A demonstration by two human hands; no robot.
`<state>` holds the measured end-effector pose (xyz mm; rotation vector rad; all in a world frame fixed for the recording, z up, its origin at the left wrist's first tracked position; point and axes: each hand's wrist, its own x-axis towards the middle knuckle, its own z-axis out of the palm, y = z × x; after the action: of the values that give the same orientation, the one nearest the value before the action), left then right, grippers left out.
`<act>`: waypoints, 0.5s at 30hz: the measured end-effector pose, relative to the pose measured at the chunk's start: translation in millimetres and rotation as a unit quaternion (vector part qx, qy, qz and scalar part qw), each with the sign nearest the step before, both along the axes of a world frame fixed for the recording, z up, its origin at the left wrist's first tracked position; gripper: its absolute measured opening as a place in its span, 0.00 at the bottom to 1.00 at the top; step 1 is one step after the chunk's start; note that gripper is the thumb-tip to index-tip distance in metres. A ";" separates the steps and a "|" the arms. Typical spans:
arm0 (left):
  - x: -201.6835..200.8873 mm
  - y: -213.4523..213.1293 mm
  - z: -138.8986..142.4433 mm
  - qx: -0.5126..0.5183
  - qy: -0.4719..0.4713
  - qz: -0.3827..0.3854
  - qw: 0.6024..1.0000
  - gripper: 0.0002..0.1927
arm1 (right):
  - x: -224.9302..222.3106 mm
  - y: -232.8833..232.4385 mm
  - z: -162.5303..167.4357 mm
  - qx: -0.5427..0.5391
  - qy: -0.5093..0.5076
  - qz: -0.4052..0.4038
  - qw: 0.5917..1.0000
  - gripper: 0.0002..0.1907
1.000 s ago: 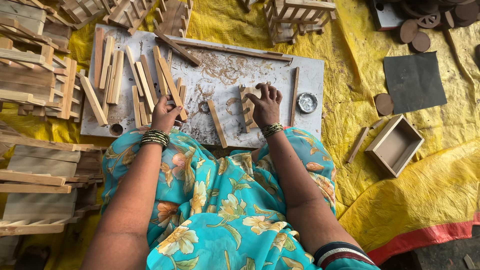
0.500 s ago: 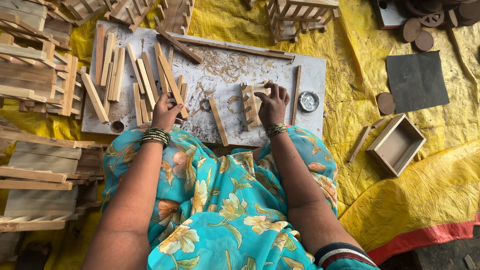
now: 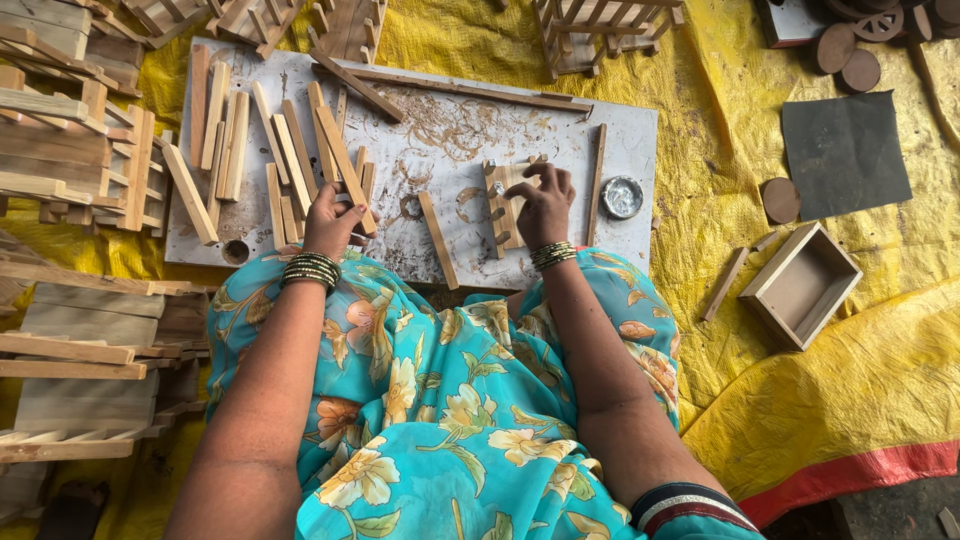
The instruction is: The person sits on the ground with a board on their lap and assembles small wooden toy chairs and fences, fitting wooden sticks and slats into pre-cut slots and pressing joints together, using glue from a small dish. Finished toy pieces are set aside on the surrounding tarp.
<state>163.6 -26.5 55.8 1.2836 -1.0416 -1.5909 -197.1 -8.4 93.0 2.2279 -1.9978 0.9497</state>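
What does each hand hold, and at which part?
The left hand grips a wooden slat near its lower end. The right hand presses on a wooden block, at its right edge.

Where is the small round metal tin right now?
The round metal tin sits on the white board, near its right edge, just right of the right hand.

1 small tin (image 3: 622, 197), 1 open wooden box (image 3: 801, 285), 2 hands (image 3: 543, 205)
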 end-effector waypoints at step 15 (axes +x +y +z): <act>0.3 1.7 2.9 -0.009 0.013 0.002 1.000 0.17 | -0.9 5.5 7.1 0.004 -0.036 0.024 0.999 0.29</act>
<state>163.9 -24.8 58.7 1.2484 -1.0337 -1.5869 -198.0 -2.8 100.1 2.2887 -1.9880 1.0423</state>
